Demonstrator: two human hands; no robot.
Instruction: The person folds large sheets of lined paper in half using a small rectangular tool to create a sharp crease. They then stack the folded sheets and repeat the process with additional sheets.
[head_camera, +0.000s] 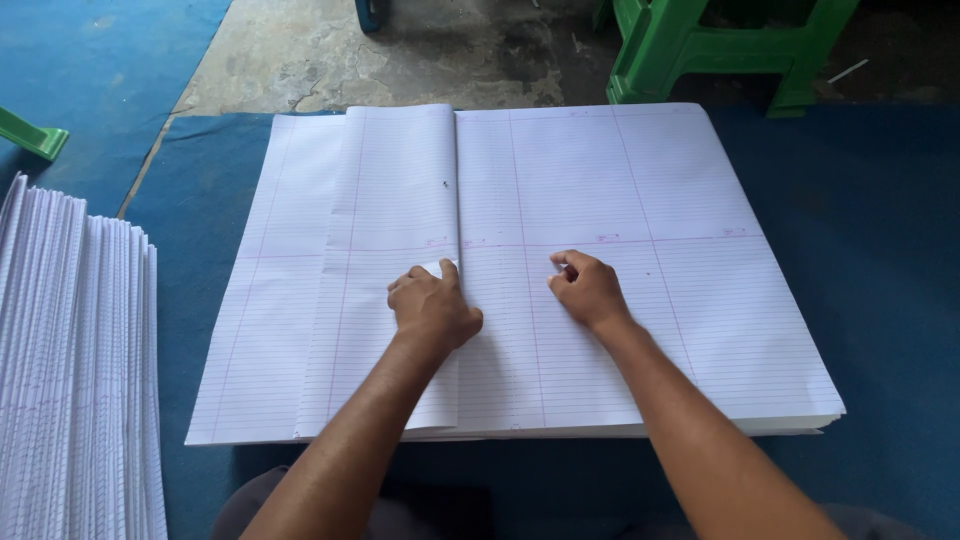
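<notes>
Left hand (432, 308) presses down on the folded sheet (385, 270), fingers curled and pinching a small lifted corner of paper right at the fold's edge, dead centre of the stack of ruled paper (640, 200). Right hand (588, 290) sits just beside it at three o'clock, fingers clenched loosely against the top sheet, thumb tucked on a tiny bit of white; whether it grips anything I cannot tell. The folded sheet's free edge runs straight from twelve to six o'clock, standing slightly proud of the stack. The stack lies flat on the blue mat (880, 250), its near edge at six o'clock just clear of the person's lap. Open mat at three o'clock. At nine o'clock, a second pile of sheets (75, 370), fanned, well apart. Green stool (720, 50) at one o'clock, off the mat.
</notes>
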